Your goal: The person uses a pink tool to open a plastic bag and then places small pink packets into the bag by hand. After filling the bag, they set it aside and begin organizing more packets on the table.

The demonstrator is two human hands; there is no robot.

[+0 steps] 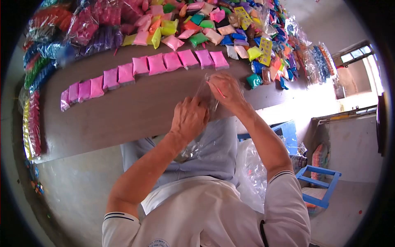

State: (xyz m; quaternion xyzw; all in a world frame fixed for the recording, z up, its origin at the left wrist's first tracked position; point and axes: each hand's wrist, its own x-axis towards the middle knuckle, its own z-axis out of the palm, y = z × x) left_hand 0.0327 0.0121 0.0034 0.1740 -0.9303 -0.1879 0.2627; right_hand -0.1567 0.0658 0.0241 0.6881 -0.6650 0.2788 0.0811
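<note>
My left hand is closed, its fingers pinching a clear plastic bag above the front edge of the table. My right hand is also closed, at the upper part of the same bag, with a thin red stick showing between its fingers. What the stick is I cannot make out. Just beyond my hands, a curved row of pink and purple packets lies side by side on the brown table. More clear plastic rests on my lap.
A heap of small colourful packets covers the back of the table, with yellow moulded pieces among them. Bundled packets line the left edge. To my right are a large clear bag and a blue stool.
</note>
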